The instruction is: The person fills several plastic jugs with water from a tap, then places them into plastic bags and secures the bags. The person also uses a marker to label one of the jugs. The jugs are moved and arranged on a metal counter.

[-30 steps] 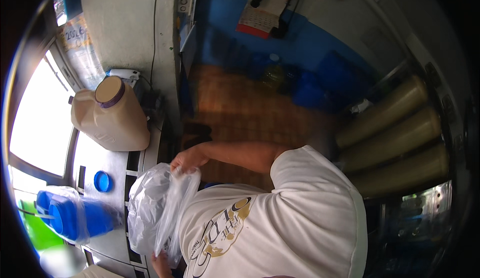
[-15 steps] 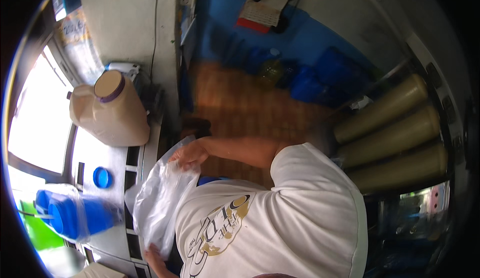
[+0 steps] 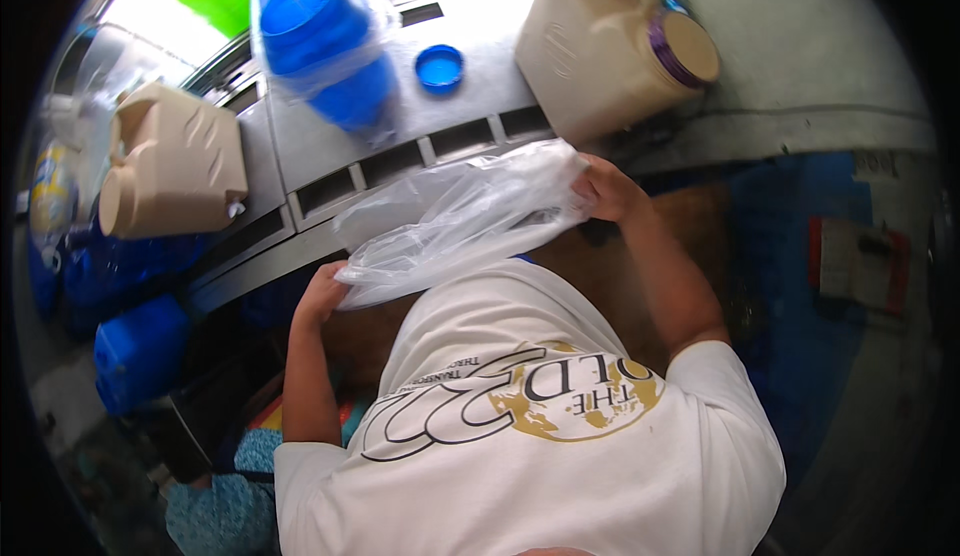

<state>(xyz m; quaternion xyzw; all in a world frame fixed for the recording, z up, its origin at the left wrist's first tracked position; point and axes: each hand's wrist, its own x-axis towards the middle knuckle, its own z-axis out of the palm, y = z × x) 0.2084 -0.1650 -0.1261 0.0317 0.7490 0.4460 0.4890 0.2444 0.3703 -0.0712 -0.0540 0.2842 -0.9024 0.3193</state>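
Observation:
A clear plastic bag [image 3: 465, 218] stretches between my two hands in front of my white shirt. My left hand [image 3: 321, 292] grips its lower left corner, fingers closed on the film. At the upper right end, my right hand [image 3: 608, 189] has its fingers closed on the bunched edge. The bag looks slack and wrinkled, with nothing visible inside. Just beyond it, on the metal counter [image 3: 400, 161], stand blue containers [image 3: 345, 56] wrapped in clear plastic. Beside them lies a round blue cap [image 3: 439, 69].
A large beige jug [image 3: 605, 51] with a purple-rimmed lid stands at the counter's right end. Another beige jug [image 3: 185, 161] is at the left, above a blue container [image 3: 143, 351]. Slots line the counter's front edge. A red-backed board [image 3: 858, 266] hangs at far right.
The view has swung round, so the counter now lies ahead instead of at the left. Both hands still hold the bag, now stretched more sideways across my front.

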